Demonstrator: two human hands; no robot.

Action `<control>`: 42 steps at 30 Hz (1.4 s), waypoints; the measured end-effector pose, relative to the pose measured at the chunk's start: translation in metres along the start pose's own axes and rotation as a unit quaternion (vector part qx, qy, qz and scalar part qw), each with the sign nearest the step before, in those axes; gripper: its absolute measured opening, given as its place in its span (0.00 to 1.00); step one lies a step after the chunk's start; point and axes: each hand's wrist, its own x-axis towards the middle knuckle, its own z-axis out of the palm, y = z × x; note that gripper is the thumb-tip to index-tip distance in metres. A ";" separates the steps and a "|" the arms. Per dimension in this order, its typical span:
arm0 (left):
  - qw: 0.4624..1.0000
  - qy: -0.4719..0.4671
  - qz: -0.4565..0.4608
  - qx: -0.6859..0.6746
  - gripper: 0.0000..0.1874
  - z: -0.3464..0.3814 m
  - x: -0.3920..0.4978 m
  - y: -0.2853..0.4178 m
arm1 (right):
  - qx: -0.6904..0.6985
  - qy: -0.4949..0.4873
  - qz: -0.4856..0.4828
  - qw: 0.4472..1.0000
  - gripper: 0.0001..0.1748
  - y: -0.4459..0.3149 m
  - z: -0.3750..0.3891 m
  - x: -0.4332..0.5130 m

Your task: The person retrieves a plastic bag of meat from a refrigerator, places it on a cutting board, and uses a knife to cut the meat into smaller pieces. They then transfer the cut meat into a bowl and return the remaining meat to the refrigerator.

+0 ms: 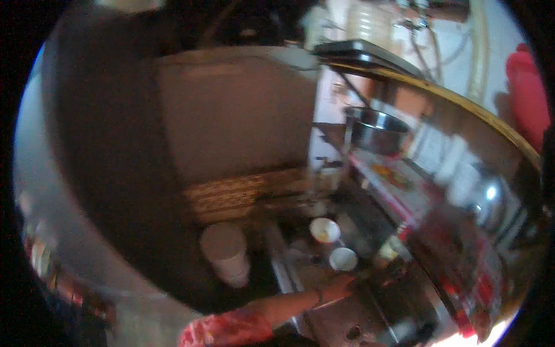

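My left arm, in a red patterned sleeve, reaches from the bottom edge over a dark counter. At its end my left hand is blurred and in shadow; whether its fingers hold anything cannot be made out. Just beyond the hand stands a white cup. A second white cup, a little farther off, has something yellowish inside. To the right of the cups is a pale, blurred container, close to the hand. My right hand is out of view.
A round pale lidded bucket stands low on the left. Along the right runs a shelf with a patterned cover, holding a steel pot and stacked plates. Above it, a yellow-edged upper shelf carries a dark flat appliance.
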 end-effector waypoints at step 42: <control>0.247 0.691 -0.531 0.423 0.22 -0.175 -0.763 0.689 | 0.270 -0.510 -0.649 0.496 0.13 -0.382 0.040 -0.668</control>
